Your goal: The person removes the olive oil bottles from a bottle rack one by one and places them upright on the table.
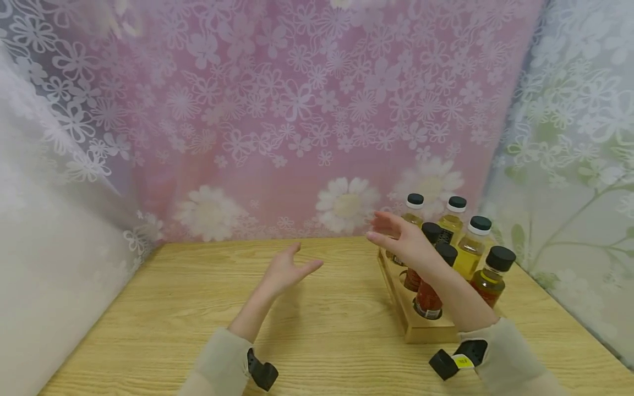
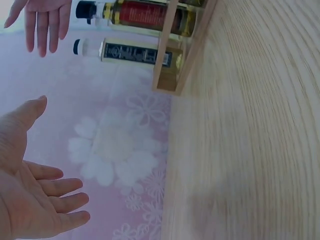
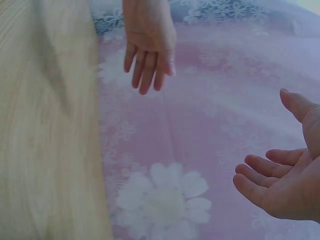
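My left hand [image 1: 284, 272] hovers over the middle of the wooden table, fingers relaxed and thumb spread, holding nothing. In the left wrist view its palm and extended fingers show at the lower left. My right hand [image 1: 408, 245] is held in the air, overlapping the wooden rack [image 1: 396, 300] in the head view, its thumb apart from the fingers and nothing between them. Several bottles with dark caps stand in the rack, among them a red-labelled bottle [image 1: 428, 297] at the front and a yellow oil bottle [image 1: 469, 253]. The forearm hides part of them.
The wooden table [image 1: 198, 313] reaches back to a pink floral curtain [image 1: 297, 137]. White patterned curtains hang at the left [image 1: 54, 220] and right [image 1: 574, 165]. A black strap device [image 1: 458, 360] sits on the right wrist, another [image 1: 261, 371] on the left.
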### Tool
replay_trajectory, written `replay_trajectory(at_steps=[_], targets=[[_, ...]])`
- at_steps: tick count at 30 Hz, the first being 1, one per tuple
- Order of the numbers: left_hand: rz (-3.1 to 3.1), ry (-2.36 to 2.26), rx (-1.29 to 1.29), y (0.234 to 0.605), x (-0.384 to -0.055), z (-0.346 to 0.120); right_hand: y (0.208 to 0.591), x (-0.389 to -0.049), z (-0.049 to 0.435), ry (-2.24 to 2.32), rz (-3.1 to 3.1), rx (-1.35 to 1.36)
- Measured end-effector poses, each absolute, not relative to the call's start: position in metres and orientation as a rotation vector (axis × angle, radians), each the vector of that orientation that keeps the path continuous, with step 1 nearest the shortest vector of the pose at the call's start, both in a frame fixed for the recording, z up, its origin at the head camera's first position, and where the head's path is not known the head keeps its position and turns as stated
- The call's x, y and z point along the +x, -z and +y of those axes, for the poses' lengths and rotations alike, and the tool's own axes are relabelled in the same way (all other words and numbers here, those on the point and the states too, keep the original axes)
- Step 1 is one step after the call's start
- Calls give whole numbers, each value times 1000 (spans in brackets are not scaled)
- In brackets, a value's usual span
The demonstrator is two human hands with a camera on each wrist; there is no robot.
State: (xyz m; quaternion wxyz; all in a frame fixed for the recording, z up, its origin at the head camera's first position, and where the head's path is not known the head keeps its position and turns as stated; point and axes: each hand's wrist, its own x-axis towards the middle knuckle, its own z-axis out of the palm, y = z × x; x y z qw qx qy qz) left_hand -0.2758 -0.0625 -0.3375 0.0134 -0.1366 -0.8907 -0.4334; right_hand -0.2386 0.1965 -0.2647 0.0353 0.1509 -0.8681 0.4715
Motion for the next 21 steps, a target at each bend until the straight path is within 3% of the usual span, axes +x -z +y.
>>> replay_trajectory(at_steps=[12, 21], targets=[[-2777, 1436, -602, 325, -268, -34, 220, -228, 246, -1432, -2639, 474], [-2777, 1468, -663, 331, -267, -7, 231, -229, 316, -1391, -2485, 535]])
